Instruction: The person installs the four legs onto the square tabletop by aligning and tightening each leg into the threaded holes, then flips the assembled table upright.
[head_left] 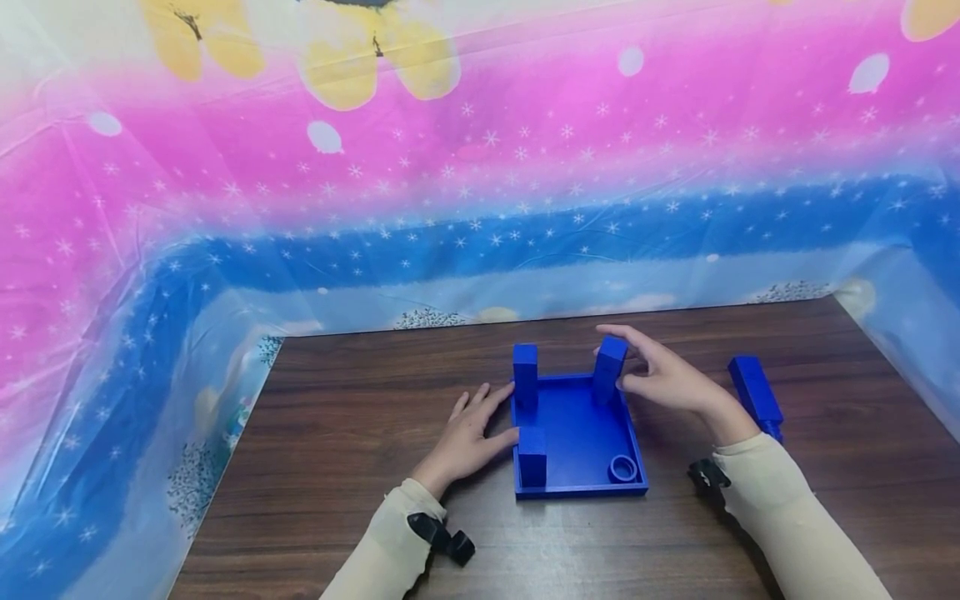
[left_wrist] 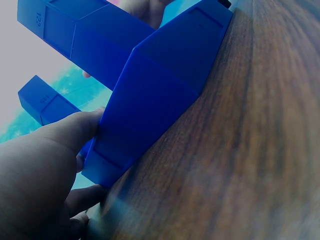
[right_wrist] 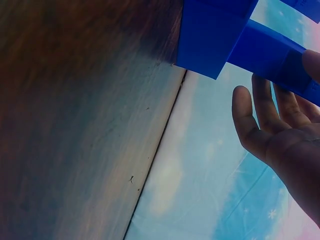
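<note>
Head view, tray: a blue square tray (head_left: 577,433) lies flat on the brown table (head_left: 360,433), near the middle.
Head view, posts: three blue posts stand up in the tray. One is at the far left corner (head_left: 525,375), one at the far right corner (head_left: 609,368), and a short one at the near left corner (head_left: 532,456).
Head view, ring: a small blue ring (head_left: 622,468) sits in the near right corner of the tray.
Head view, left hand: the left hand (head_left: 468,437) lies flat with fingers spread, touching the left wall of the tray.
Head view, right hand: the right hand (head_left: 663,375) pinches the far right post between thumb and fingers.
Head view, loose block: one more blue block (head_left: 754,393) lies on the table to the right, apart from the tray.
Head view, cloth: a pink and blue cloth with stars (head_left: 450,167) hangs behind the table.
Left wrist view: the left hand (left_wrist: 45,175) presses its thumb on the tray side (left_wrist: 150,105). Two posts (left_wrist: 85,35) stick out past it.
Right wrist view: the right hand (right_wrist: 280,135) has its fingers curved at a post (right_wrist: 272,55). A tray corner (right_wrist: 212,35) sits on the table (right_wrist: 75,125).
</note>
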